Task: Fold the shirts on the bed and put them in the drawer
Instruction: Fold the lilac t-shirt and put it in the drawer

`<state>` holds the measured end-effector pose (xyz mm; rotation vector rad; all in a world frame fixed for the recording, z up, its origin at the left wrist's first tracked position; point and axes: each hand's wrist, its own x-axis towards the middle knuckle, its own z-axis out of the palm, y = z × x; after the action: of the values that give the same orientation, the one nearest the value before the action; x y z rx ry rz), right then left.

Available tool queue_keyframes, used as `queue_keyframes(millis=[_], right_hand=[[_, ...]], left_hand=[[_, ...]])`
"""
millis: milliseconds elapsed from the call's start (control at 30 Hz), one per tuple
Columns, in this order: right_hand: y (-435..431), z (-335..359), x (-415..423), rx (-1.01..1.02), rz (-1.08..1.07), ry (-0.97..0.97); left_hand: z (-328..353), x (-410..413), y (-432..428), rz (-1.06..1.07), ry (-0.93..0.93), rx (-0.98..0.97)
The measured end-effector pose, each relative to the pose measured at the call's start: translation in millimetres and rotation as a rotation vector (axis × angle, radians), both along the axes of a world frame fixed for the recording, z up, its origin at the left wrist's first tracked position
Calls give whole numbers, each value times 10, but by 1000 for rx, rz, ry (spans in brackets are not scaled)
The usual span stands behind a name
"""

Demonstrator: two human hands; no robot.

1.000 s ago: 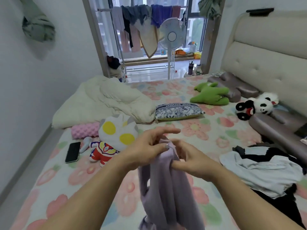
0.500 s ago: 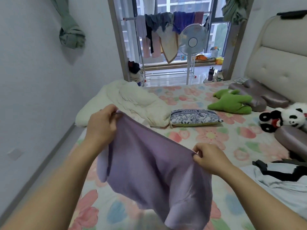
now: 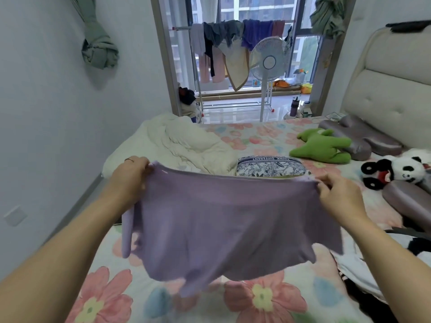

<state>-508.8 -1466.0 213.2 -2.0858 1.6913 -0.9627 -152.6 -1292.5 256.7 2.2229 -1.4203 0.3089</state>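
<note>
Above the near half of the bed, a purple shirt hangs spread wide between two hands; it is clear of the flowered sheet, though at its lowest, blurred fold I cannot tell whether it touches. The left hand has its fingers curled over the shirt's top left corner, a thin ring showing on one finger; the right hand pinches the top right corner between thumb and fingertips, its other fingers loosely bent. The top edge runs taut and almost level from one hand to the other; a sleeve droops at the left side, beneath the left wrist.

Just beyond the shirt, a flower-patterned pouch lies on the sheet, its near side hidden by the shirt's top edge; left of it and a little farther off, a cream quilt is bunched up. To the right, a green soft toy lies near the mauve pillows; a panda toy sits nearer, at the right edge, beside another mauve pillow. At the near right, a heap of white and black clothes rests on the bed beside the right forearm. Past the far end of the bed stands a fan, with washing on a rail behind it.
</note>
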Motion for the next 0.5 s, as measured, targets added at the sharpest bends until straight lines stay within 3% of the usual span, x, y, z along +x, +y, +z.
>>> queue_keyframes(millis=[100, 200, 333, 433, 500], right_hand=[[11, 85, 72, -141, 4, -30], [110, 97, 122, -210, 62, -28], [252, 239, -68, -334, 161, 52], [311, 466, -375, -431, 242, 75], [262, 598, -581, -454, 346, 73]], left_hand=[[-168, -89, -21, 131, 200, -240], [-363, -211, -60, 122, 318, -209], [-252, -152, 217, -5, 111, -78], [161, -67, 575, -84, -115, -149], [425, 6, 730, -184, -108, -194]])
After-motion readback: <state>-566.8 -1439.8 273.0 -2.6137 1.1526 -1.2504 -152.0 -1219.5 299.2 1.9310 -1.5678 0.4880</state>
